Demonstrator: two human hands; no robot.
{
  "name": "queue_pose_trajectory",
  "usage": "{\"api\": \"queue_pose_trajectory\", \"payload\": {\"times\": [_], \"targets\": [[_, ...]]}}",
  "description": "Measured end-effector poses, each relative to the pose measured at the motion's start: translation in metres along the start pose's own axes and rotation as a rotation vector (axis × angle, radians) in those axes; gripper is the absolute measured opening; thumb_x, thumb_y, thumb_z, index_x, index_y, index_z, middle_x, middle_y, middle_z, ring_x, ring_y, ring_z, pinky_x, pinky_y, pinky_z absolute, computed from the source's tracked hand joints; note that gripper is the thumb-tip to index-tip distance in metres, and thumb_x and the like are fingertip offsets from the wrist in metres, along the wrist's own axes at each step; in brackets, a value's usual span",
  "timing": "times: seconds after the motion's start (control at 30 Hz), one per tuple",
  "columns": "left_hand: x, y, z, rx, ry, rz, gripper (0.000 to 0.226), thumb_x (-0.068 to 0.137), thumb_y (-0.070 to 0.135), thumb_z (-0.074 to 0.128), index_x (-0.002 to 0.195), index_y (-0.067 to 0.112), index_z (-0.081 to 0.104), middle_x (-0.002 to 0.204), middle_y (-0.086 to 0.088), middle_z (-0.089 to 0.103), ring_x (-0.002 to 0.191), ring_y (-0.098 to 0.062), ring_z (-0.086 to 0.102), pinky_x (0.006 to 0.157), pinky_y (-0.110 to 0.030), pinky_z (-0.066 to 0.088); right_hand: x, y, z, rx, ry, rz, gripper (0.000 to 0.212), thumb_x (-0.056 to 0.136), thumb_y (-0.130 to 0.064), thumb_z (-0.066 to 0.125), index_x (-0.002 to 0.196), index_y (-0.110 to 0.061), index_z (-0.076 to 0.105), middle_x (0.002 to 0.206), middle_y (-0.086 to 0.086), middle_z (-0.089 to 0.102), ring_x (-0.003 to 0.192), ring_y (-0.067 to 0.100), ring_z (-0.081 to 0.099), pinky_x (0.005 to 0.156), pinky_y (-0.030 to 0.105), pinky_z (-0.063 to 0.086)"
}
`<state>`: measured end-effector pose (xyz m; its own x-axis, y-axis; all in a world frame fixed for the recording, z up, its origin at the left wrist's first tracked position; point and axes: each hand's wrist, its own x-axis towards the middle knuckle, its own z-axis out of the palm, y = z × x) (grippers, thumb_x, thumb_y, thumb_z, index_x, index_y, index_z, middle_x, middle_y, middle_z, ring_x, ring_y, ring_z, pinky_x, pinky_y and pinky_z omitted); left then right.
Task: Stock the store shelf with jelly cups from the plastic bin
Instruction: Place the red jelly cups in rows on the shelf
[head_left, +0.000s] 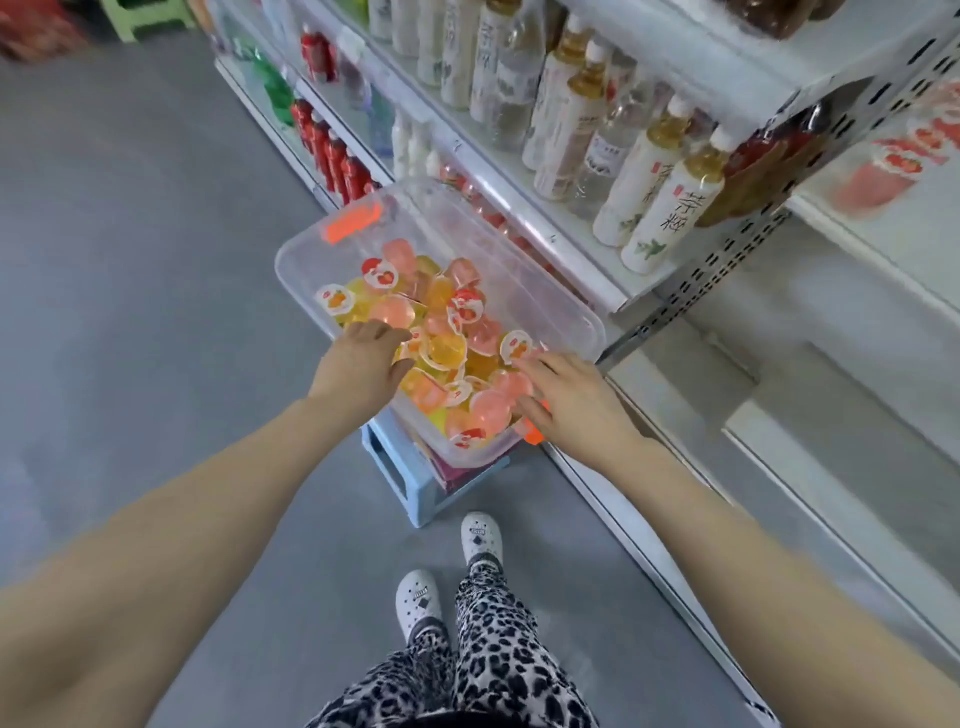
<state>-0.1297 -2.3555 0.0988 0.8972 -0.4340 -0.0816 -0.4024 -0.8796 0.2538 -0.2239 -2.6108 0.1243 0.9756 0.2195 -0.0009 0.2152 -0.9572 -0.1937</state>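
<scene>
A clear plastic bin (311, 244) with orange handles sits on a light blue stool (400, 467) beside the white store shelf (571, 260). It holds several pink, orange and yellow jelly cups (447, 332). My left hand (363, 358) reaches over the bin's near left rim, fingers down among the cups. My right hand (566, 395) lies over the near right corner with fingers spread on the cups. Whether either hand grips a cup is hidden by the fingers.
Bottled drinks (665, 197) fill the shelf above the bin; red bottles (337, 156) line a lower shelf further back. White shelf boards (857, 322) run along the right. Grey floor (130, 260) spreads to the left. My feet in white clogs (452, 566) stand behind the stool.
</scene>
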Motion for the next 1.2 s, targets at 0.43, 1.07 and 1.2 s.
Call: {"api": "queue_pose_trajectory", "payload": {"times": [0.43, 1.07, 1.2], "targets": [[0.0, -0.008, 0.026, 0.003, 0.085, 0.005, 0.03, 0.103, 0.026, 0.043, 0.123, 0.027, 0.065, 0.118, 0.004, 0.067, 0.113, -0.027, 0.049, 0.098, -0.036, 0.034, 0.095, 0.013, 0.059, -0.083, -0.528, 0.07, 0.027, 0.082, -0.014, 0.063, 0.107, -0.024, 0.064, 0.1, 0.007, 0.067, 0.089, 0.029, 0.064, 0.079, 0.042, 0.056], [0.061, 0.037, 0.039, 0.31, -0.619, -0.126, 0.049, 0.078, 0.051, 0.074, 0.113, 0.018, 0.062, 0.09, 0.002, 0.061, 0.081, -0.02, 0.058, 0.06, -0.03, 0.047, 0.092, 0.034, 0.035, 0.618, -0.159, 0.413, 0.035, 0.09, -0.05, 0.056, 0.109, -0.026, 0.041, 0.092, -0.007, 0.063, 0.079, 0.013, 0.061, 0.066, 0.031, 0.047], [0.063, 0.035, 0.042, 0.283, -0.561, -0.125, 0.046, 0.078, 0.041, 0.075, 0.115, 0.016, 0.062, 0.094, 0.0, 0.057, 0.087, -0.022, 0.062, 0.061, -0.031, 0.052, 0.089, 0.032, 0.032, 0.608, -0.154, 0.395, 0.045, 0.084, -0.07, 0.053, 0.106, -0.031, 0.046, 0.091, -0.01, 0.066, 0.076, 0.005, 0.063, 0.064, 0.028, 0.05]]}}
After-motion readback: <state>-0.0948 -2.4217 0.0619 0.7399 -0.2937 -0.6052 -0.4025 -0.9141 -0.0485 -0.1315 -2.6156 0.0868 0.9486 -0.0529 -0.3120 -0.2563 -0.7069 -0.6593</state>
